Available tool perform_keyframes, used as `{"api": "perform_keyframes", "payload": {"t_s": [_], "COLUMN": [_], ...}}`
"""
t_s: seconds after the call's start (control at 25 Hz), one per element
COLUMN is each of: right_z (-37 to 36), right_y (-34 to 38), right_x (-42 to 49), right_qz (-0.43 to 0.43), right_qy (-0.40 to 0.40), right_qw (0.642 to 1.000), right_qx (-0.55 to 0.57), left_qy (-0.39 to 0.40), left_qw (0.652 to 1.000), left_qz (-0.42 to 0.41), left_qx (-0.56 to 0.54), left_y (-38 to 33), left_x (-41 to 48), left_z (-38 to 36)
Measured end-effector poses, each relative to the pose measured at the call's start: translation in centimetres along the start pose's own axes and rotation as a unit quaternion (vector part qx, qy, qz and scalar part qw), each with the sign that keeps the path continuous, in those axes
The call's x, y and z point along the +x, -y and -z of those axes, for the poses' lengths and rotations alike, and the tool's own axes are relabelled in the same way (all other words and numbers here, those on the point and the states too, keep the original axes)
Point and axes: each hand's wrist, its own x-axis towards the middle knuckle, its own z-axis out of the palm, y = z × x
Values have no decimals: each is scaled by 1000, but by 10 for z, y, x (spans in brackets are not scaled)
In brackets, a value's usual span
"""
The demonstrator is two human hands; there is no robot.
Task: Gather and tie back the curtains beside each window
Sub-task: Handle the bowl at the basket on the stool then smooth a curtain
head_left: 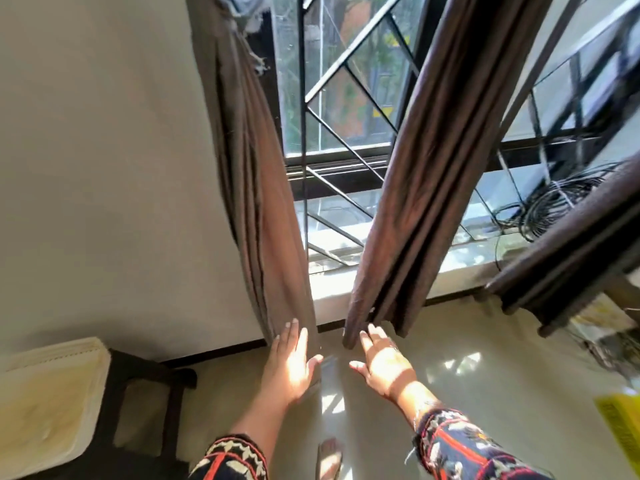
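Two outstretched arms reach up from six o'clock. The left hand (291,358), grip open with fingers straight, meets the light brown curtain (263,202) hem. The right hand (384,362), grip also open, is just beside the dark brown curtain (415,168) at one o'clock, before the barred window (346,98).
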Motion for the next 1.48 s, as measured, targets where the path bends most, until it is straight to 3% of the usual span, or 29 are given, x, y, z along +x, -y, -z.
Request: {"api": "perform_keyframes", "payload": {"t_s": [0.32,0.48,0.64,0.84,0.96,1.08,1.24,1.36,1.48], "right_z": [30,37,32,44,48,60,76,89,104], "right_y": [-55,-77,-110,-174,-228,-289,-359,-394,-412], "right_x": [35,40,29,26,21,12,-6,-13,1], "right_qz": [-29,-68,-114,-137,-161,-162,-149,-112,-90], "right_qy": [-62,-82,-68,-70,-58,-52,-62,-129,-86], "right_qw": [998,993,989,986,980,981,984,985,992], "right_qx": [17,46,64,62,104,93,79,33,-3], "left_qy": [-32,19,-56,15,155,171,172,175,164], "left_qw": [993,990,986,977,966,972,975,976,980], "left_qz": [-88,-107,-144,-212,-195,-136,-120,-109,-88], "left_qx": [75,86,58,-15,-65,-90,-67,-72,-71], "left_y": [-41,-70,-110,-192,-254,-318,-378,-411,-430], "left_x": [98,133,138,156,168,183,194,198,210], "left_z": [13,11,-5,-14,-30,-42,-51,-51,-49]}}
